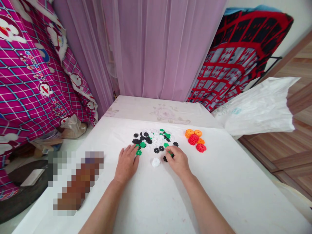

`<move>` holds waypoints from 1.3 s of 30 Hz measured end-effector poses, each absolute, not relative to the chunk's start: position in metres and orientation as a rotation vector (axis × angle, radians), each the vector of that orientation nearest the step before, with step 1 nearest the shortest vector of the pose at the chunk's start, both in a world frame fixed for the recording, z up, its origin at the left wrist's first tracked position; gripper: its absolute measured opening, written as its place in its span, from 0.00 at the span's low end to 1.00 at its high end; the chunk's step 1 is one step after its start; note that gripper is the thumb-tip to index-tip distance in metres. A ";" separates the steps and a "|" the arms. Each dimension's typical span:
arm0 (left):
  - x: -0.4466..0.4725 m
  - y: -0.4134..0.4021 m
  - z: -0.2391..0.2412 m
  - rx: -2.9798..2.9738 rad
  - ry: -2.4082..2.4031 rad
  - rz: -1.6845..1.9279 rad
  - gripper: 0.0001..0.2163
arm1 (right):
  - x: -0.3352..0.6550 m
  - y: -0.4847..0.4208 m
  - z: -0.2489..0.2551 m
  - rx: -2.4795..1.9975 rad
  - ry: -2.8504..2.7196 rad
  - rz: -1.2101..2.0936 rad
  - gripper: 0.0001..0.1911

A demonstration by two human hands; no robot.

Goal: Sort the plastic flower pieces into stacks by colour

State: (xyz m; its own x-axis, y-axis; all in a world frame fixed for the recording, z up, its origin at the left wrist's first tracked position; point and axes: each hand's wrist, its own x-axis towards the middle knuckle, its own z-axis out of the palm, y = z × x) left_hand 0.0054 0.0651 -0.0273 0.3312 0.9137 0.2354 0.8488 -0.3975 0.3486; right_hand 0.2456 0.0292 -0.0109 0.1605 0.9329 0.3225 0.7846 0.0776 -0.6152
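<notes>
A loose pile of plastic snowflake discs lies mid-table: white discs, black discs and green discs. My left hand rests flat at the pile's left edge, fingers spread beside a green disc. At the near right edge, my right hand is closed, thumb and forefinger together; whatever they hold is hidden. A black disc shows partly beside that hand. Between my hands sits a white disc stack.
To the right are orange disc stacks and red disc stacks. A blurred-out object lies at the table's left. A white plastic bag hangs over the right edge. Purple curtains stand behind the white-covered table.
</notes>
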 end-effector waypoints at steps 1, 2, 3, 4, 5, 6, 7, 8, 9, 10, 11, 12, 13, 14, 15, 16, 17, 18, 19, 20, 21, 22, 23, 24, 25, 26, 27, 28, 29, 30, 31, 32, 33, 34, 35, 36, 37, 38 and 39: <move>0.005 0.065 -0.028 2.429 1.618 0.595 0.20 | 0.245 0.033 -0.010 -1.723 -1.662 0.256 0.11; 0.005 0.065 -0.028 2.432 1.615 0.598 0.20 | 0.244 0.036 -0.008 -1.698 -1.685 0.254 0.11; 0.004 0.065 -0.028 2.434 1.613 0.604 0.20 | 0.242 0.038 -0.005 -1.656 -1.714 0.264 0.12; 0.004 0.065 -0.029 2.436 1.612 0.611 0.20 | 0.239 0.039 -0.002 -1.605 -1.743 0.286 0.11; 0.004 0.065 -0.029 2.437 1.613 0.615 0.20 | 0.236 0.038 0.002 -1.549 -1.775 0.317 0.11; 0.004 0.065 -0.029 2.438 1.614 0.615 0.20 | 0.232 0.036 0.005 -1.494 -1.810 0.351 0.11; 0.004 0.065 -0.029 2.438 1.614 0.610 0.20 | 0.229 0.034 0.008 -1.444 -1.851 0.387 0.11; 0.004 0.065 -0.029 2.440 1.614 0.603 0.20 | 0.226 0.031 0.010 -1.399 -1.899 0.422 0.14; 0.004 0.065 -0.029 2.440 1.615 0.597 0.20 | 0.224 0.028 0.011 -1.362 -1.948 0.451 0.17; 0.004 0.065 -0.028 2.441 1.617 0.593 0.20 | 0.223 0.026 0.011 -1.331 -1.989 0.470 0.20; 0.004 0.065 -0.028 2.440 1.620 0.592 0.20 | 0.223 0.024 0.011 -1.306 -2.019 0.485 0.22; 0.005 0.065 -0.028 2.438 1.623 0.592 0.20 | 0.223 0.023 0.009 -1.285 -2.037 0.494 0.23; 0.005 0.065 -0.027 2.437 1.625 0.595 0.20 | 0.224 0.022 0.008 -1.268 -2.047 0.499 0.24; 0.005 0.065 -0.027 2.436 1.625 0.596 0.20 | 0.225 0.021 0.006 -1.253 -2.051 0.501 0.24; 0.005 0.065 -0.027 2.436 1.624 0.596 0.20 | 0.226 0.021 0.005 -1.239 -2.052 0.504 0.24; 0.005 0.065 -0.027 2.437 1.622 0.597 0.20 | 0.227 0.022 0.003 -1.229 -2.050 0.508 0.24; 0.005 0.065 -0.027 2.437 1.621 0.598 0.20 | 0.228 0.022 0.002 -1.220 -2.046 0.512 0.23; 0.005 0.065 -0.028 2.438 1.621 0.599 0.20 | 0.229 0.022 0.001 -1.213 -2.040 0.515 0.22; 0.005 0.065 -0.028 2.439 1.621 0.601 0.20 | 0.229 0.022 0.001 -1.209 -2.034 0.519 0.21; 0.005 0.065 -0.028 2.440 1.623 0.603 0.20 | 0.229 0.022 0.000 -1.209 -2.027 0.523 0.20; 0.005 0.065 -0.028 2.441 1.625 0.605 0.20 | 0.229 0.022 0.000 -1.211 -2.021 0.524 0.19; 0.005 0.065 -0.028 2.441 1.626 0.604 0.20 | 0.229 0.022 0.000 -1.216 -2.016 0.523 0.18; 0.005 0.065 -0.028 2.441 1.628 0.600 0.20 | 0.229 0.021 0.000 -1.221 -2.012 0.519 0.17; 0.005 0.065 -0.028 2.439 1.629 0.593 0.20 | 0.229 0.021 0.000 -1.229 -2.008 0.515 0.16; 0.005 0.065 -0.028 2.436 1.630 0.585 0.20 | 0.228 0.021 0.000 -1.236 -2.006 0.511 0.16; 0.005 0.065 -0.027 2.433 1.630 0.579 0.20 | 0.228 0.021 0.001 -1.244 -2.004 0.508 0.16; 0.005 0.065 -0.027 2.431 1.629 0.576 0.20 | 0.228 0.020 0.001 -1.250 -2.003 0.506 0.16; 0.005 0.065 -0.027 2.431 1.627 0.578 0.20 | 0.228 0.020 0.002 -1.254 -2.002 0.505 0.16; 0.005 0.065 -0.026 2.431 1.625 0.583 0.20 | 0.227 0.019 0.002 -1.257 -2.002 0.505 0.16; 0.005 0.065 -0.026 2.432 1.624 0.588 0.20 | 0.227 0.019 0.003 -1.257 -2.002 0.506 0.16; 0.005 0.065 -0.026 2.432 1.622 0.592 0.20 | 0.228 0.018 0.003 -1.259 -1.999 0.507 0.17; 0.005 0.065 -0.026 2.433 1.621 0.591 0.20 | 0.228 0.018 0.003 -1.263 -1.993 0.508 0.17; 0.005 0.065 -0.026 2.434 1.620 0.589 0.20 | 0.230 0.019 0.002 -1.270 -1.983 0.506 0.17; 0.005 0.065 -0.027 2.434 1.620 0.587 0.20 | 0.232 0.020 0.001 -1.279 -1.970 0.498 0.16; 0.005 0.065 -0.027 2.435 1.619 0.586 0.21 | 0.235 0.023 0.000 -1.292 -1.954 0.482 0.14; 0.005 0.065 -0.028 2.437 1.618 0.588 0.21 | 0.238 0.027 -0.002 -1.312 -1.938 0.455 0.13; 0.005 0.065 -0.028 2.437 1.618 0.593 0.20 | 0.243 0.032 -0.003 -1.343 -1.923 0.415 0.12; 0.004 0.066 -0.029 2.437 1.618 0.600 0.20 | 0.247 0.039 -0.005 -1.390 -1.908 0.364 0.12; 0.004 0.066 -0.030 2.438 1.618 0.605 0.20 | 0.251 0.047 -0.007 -1.452 -1.892 0.305 0.12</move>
